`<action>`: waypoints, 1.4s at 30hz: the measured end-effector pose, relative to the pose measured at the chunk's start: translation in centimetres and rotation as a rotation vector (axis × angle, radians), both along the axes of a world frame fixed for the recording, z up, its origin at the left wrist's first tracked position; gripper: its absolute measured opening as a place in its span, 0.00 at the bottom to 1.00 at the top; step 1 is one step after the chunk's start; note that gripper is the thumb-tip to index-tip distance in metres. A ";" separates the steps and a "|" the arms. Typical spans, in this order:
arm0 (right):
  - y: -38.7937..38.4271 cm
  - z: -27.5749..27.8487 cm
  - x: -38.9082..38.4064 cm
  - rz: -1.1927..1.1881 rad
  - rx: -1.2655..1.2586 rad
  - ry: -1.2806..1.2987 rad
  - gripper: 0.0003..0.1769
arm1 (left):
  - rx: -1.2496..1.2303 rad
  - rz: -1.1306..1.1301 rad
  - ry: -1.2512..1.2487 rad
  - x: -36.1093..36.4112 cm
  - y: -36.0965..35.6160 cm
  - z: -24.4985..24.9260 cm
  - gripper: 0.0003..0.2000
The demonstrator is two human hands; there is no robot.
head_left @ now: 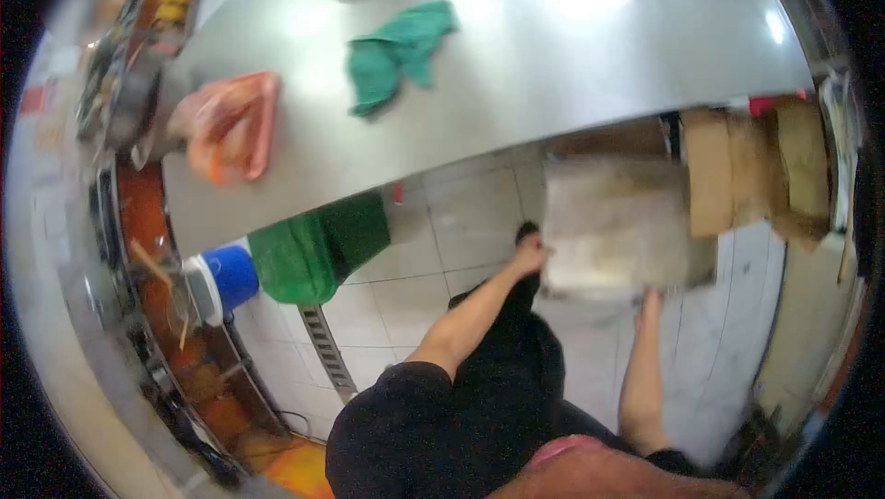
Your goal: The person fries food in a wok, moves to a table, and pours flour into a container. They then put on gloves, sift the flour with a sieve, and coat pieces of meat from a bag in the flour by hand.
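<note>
A pale, stained, rectangular box-like thing (616,223) is low in front of me, partly beneath the metal table's edge. Motion blur hides whether it is a box, a lid or a tray. At its left side, my left hand (529,255) is closed on the edge. My right hand (651,304) grips the near edge toward the right corner; its fingers are mostly hidden beneath. Both arms reach down and forward.
Above is a metal table (553,66) with a green cloth (398,52) and a pink bag (230,126). Cardboard boxes (733,172) stand right. A green bin (300,259) and blue bucket (229,276) are left, over floor tiles (392,301).
</note>
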State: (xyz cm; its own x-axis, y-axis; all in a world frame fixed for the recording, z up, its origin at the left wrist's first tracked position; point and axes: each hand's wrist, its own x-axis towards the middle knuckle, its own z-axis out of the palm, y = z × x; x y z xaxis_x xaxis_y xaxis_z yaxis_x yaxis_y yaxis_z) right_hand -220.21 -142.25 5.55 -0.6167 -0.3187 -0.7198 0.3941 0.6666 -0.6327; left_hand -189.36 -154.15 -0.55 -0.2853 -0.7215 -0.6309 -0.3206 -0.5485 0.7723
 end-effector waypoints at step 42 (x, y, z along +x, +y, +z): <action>-23.8 32.8 49.6 0.003 -0.358 0.072 0.20 | -0.338 0.327 0.306 48.5 -20.6 33.6 0.05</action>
